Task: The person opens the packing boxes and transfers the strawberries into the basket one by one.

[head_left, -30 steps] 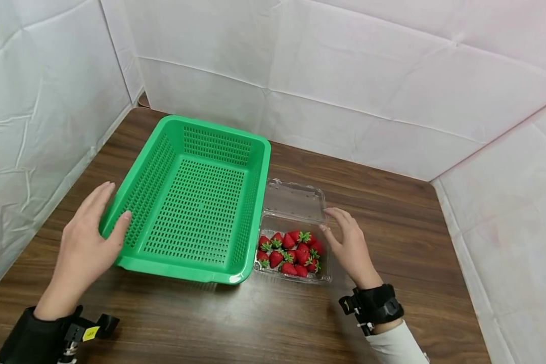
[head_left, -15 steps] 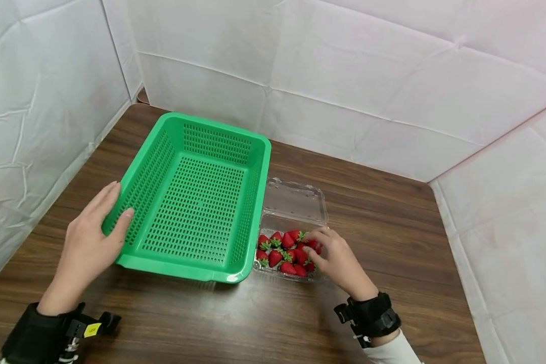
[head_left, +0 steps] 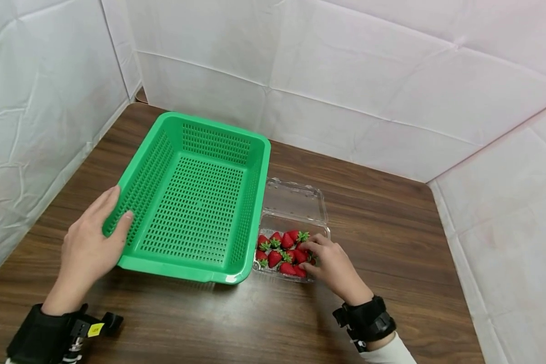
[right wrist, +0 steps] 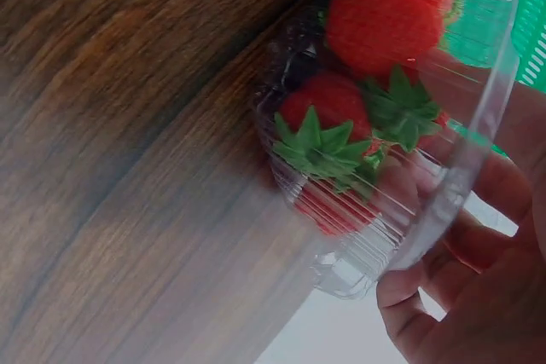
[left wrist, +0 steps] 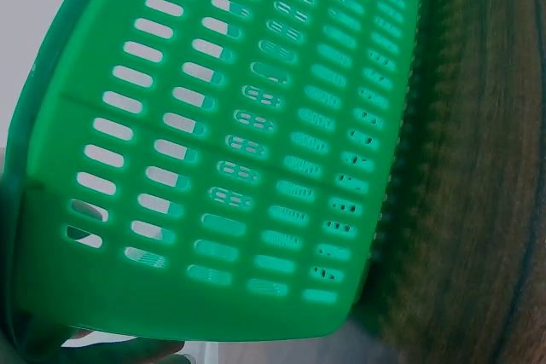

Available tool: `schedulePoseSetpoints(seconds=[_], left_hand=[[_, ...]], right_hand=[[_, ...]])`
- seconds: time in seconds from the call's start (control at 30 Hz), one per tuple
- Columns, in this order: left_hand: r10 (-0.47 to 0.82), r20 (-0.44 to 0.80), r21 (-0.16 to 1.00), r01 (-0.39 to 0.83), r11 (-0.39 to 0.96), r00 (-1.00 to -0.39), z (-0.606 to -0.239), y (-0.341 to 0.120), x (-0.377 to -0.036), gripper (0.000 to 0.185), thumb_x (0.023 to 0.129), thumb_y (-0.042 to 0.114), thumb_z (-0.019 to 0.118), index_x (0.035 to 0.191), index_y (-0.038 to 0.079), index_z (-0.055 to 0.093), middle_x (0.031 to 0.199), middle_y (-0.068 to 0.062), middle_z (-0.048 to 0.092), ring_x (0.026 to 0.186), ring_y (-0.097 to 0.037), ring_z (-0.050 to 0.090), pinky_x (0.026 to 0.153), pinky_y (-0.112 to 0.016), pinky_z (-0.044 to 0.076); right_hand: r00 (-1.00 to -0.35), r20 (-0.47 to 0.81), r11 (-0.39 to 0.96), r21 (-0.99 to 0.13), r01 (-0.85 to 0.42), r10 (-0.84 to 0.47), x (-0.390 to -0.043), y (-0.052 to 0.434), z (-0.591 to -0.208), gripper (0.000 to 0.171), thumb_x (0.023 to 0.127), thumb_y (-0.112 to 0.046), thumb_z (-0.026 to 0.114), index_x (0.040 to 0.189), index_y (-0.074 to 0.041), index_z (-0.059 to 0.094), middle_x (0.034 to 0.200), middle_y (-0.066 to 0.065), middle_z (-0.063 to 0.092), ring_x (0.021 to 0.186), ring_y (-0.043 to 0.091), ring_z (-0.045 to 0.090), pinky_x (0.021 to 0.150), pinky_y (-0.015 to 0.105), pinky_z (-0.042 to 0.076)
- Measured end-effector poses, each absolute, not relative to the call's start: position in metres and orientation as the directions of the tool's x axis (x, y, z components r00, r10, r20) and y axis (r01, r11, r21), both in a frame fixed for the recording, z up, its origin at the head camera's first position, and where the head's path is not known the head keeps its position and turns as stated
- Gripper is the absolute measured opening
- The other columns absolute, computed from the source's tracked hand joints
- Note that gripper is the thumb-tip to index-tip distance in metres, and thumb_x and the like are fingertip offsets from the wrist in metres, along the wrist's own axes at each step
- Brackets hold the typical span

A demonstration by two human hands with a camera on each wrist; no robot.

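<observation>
A green slotted basket (head_left: 186,274) stands on the wooden table (head_left: 391,227). My left hand (head_left: 95,237) holds its near left rim, thumb over the edge and fingers along the outer wall. The left wrist view is filled by that basket wall (left wrist: 256,125). Right of the basket lies an open clear clamshell (head_left: 296,199) with several strawberries (head_left: 275,255) in its tray. My right hand (head_left: 318,257) reaches into the tray, fingers curled round a strawberry on its right side. In the right wrist view, strawberries (right wrist: 375,23) show through the clear plastic (right wrist: 358,270) beside my right hand (right wrist: 461,313).
White padded walls (head_left: 346,76) close the table off at the back, left and right. Bare wood lies in front of the basket and right of the clamshell.
My right hand has moved from the clamshell's right edge down into the tray and curled onto the strawberries. My left hand has stayed on the basket's rim.
</observation>
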State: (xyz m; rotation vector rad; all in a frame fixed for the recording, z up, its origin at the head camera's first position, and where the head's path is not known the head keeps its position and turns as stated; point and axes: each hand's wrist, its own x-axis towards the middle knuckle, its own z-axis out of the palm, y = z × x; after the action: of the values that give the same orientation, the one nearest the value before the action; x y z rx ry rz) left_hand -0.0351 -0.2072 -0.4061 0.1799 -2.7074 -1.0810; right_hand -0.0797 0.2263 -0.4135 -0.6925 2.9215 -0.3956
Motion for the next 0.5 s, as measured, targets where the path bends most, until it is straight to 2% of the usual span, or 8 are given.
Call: schedulePoseSetpoints(seconds=[0.2,0.37,0.5], left_hand=[[-0.215,0.164,0.697,-0.041,0.715,-0.963,-0.4063,-0.2068,-0.035,0.056,0.102,0.033,0.045,0.154,0.021,0.028,0.157,-0.013,0.033,0.127,-0.055,0.04,0.088,-0.069,0.032],[-0.222,0.159,0.699,-0.05,0.714,-0.962,-0.4064,-0.2065,-0.0345,0.056,0.102,0.034,0.045,0.154,0.022,0.028,0.157,-0.013,0.034,0.126,-0.055,0.04,0.088,-0.069,0.031],[-0.226,0.153,0.702,-0.054,0.71,-0.962,-0.4068,-0.206,-0.0343,0.056,0.102,0.034,0.045,0.154,0.022,0.028,0.156,-0.014,0.034,0.127,-0.056,0.04,0.089,-0.07,0.031]], right_hand=[[-0.89,-0.024,0.865,-0.249,-0.435,-0.454,-0.0803,0.2238,-0.4166,0.03,0.079,-0.021,0.08,0.107,-0.012,0.073,0.107,0.003,0.061,0.088,0.018,0.059,0.079,0.037,0.043],[-0.892,-0.011,0.858,-0.279,-0.431,-0.452,-0.0809,0.2228,-0.417,0.025,0.082,-0.021,0.077,0.105,-0.012,0.073,0.107,0.002,0.061,0.093,0.019,0.06,0.081,0.039,0.045],[-0.894,0.013,0.845,-0.319,-0.428,-0.448,-0.0829,0.222,-0.4137,0.022,0.084,-0.019,0.075,0.105,-0.012,0.072,0.107,0.001,0.061,0.089,0.015,0.058,0.078,0.036,0.045]])
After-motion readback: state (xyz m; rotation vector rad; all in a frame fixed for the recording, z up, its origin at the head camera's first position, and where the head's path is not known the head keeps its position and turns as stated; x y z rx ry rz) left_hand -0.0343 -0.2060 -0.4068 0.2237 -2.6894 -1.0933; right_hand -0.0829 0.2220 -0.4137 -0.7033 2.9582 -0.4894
